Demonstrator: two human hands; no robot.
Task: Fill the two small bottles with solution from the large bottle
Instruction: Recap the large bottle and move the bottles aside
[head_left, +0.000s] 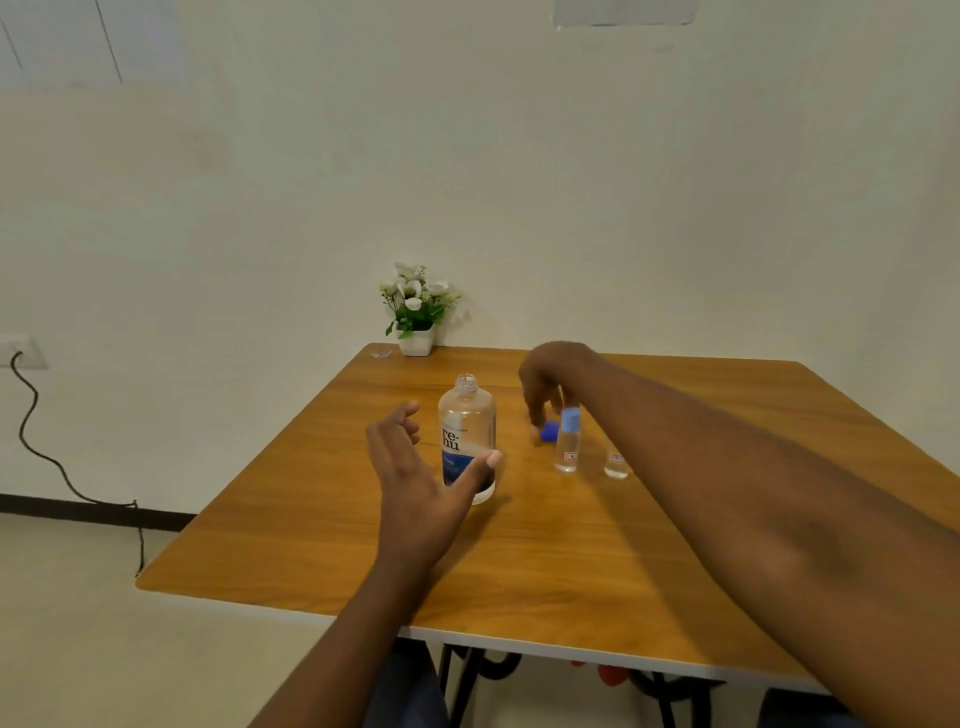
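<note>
The large clear bottle (466, 415) with a blue label stands uncapped on the wooden table (519, 561). My left hand (415, 467) is open right beside it, thumb in front of the label, fingers spread. A dark blue cap (548, 431) lies on the table behind the small bottles; the fingertips of my right hand (545, 382) hang down over it, whether they touch it I cannot tell. A small clear bottle (568, 447) with a light blue cap stands to the right. A second small bottle (616, 464) is partly hidden by my right forearm.
A white pot of artificial flowers (415, 312) stands at the table's far edge against the wall. A black cable (31, 426) runs from a wall socket down to the floor on the left. Black table legs show below the near edge.
</note>
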